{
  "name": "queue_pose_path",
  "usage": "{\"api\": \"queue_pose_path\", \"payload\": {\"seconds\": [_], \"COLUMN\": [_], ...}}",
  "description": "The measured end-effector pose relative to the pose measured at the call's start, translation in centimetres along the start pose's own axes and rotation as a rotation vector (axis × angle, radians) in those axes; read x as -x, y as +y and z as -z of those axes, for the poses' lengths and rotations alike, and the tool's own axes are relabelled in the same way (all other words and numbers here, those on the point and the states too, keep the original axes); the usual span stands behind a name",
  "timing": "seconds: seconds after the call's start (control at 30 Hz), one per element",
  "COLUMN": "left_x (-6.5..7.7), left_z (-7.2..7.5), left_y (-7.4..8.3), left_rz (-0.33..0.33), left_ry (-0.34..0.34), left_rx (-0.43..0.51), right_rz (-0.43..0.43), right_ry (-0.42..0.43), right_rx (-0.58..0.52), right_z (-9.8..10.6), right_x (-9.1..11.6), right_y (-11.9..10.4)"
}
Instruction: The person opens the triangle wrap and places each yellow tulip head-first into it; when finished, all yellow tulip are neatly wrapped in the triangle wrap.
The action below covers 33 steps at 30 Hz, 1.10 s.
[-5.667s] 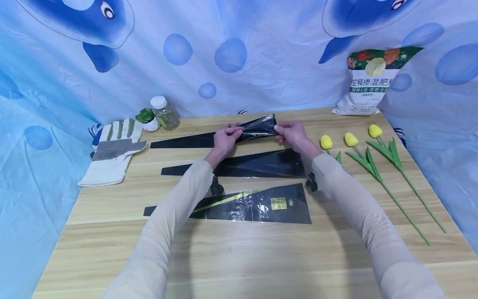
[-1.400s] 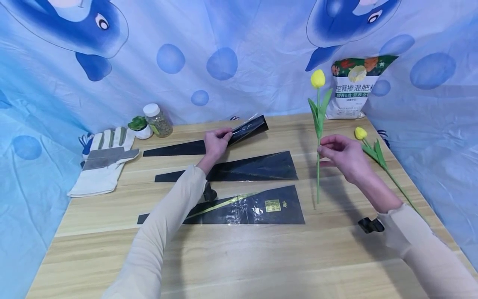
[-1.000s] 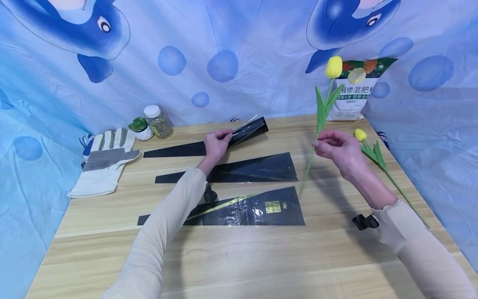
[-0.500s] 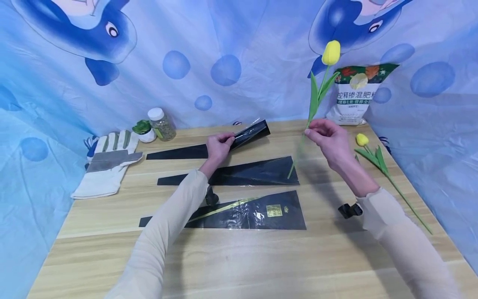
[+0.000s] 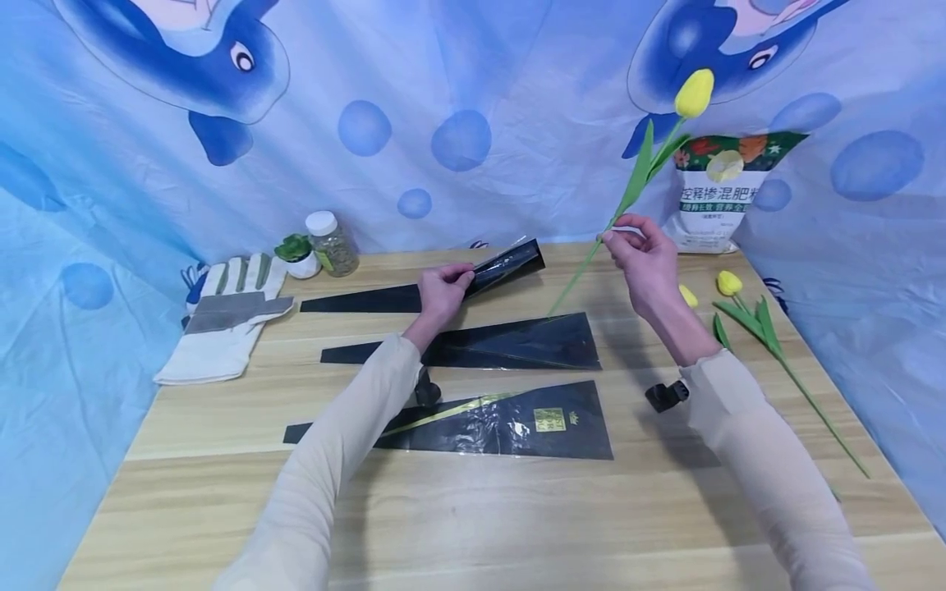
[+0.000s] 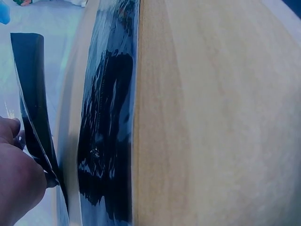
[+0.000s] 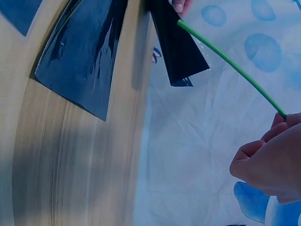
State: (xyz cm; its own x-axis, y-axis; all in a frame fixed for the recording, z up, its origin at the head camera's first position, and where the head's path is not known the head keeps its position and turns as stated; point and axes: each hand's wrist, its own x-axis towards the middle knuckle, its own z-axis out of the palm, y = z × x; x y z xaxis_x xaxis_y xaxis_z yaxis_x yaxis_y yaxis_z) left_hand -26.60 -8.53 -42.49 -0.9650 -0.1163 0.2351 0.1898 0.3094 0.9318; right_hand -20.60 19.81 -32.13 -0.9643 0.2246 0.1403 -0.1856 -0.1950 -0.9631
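My left hand [image 5: 442,294] pinches the far black flower sleeve [image 5: 510,264], whose wide right end is raised and gapes open. In the left wrist view the hand [image 6: 19,174] holds the sleeve [image 6: 35,84] by its edge. My right hand [image 5: 645,258] pinches a yellow tulip [image 5: 694,93] by its green stem, bloom up and leaning right. The stem's lower end points down left, to the right of the raised sleeve. In the right wrist view the stem [image 7: 235,68] overlaps the sleeve [image 7: 181,52]. Its bloom is outside that view.
Two more black sleeves lie flat nearer me, a middle one [image 5: 517,343] and a gold-printed one [image 5: 495,427]. Two tulips lie at right, one [image 5: 728,284] partly behind the other arm's reach. Work gloves [image 5: 222,316], a potted plant [image 5: 297,253], a jar [image 5: 331,244] and fertilizer bag [image 5: 717,193] stand behind.
My right hand has let go of the far sleeve, picked up a tulip and carried it left and away from me. My left hand keeps hold of the sleeve, its wide end now opened out.
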Motion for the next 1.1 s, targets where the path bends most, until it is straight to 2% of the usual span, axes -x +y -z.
{"api": "queue_pose_path", "payload": {"seconds": [0.3, 0.6, 0.73, 0.93, 1.1], "left_x": [0.1, 0.2, 0.2, 0.3, 0.3], "left_z": [0.0, -0.1, -0.3, -0.4, -0.4], "left_y": [0.0, -0.2, -0.2, -0.3, -0.2], "left_rz": [0.007, 0.0, -0.004, -0.005, -0.011], "left_ry": [-0.001, 0.003, 0.009, 0.011, 0.018], "left_rx": [-0.007, 0.012, 0.006, 0.001, 0.0], "right_rz": [0.094, 0.179, 0.171, 0.159, 0.115], "right_ry": [0.075, 0.211, 0.244, 0.29, 0.308], "right_rx": [-0.101, -0.066, -0.076, -0.1, -0.062], "right_z": [-0.2, -0.1, 0.0, -0.4, -1.1], "right_x": [-1.7, -3.3, -3.8, -4.4, -4.2], "right_y": [0.9, 0.5, 0.7, 2.3, 3.8]}}
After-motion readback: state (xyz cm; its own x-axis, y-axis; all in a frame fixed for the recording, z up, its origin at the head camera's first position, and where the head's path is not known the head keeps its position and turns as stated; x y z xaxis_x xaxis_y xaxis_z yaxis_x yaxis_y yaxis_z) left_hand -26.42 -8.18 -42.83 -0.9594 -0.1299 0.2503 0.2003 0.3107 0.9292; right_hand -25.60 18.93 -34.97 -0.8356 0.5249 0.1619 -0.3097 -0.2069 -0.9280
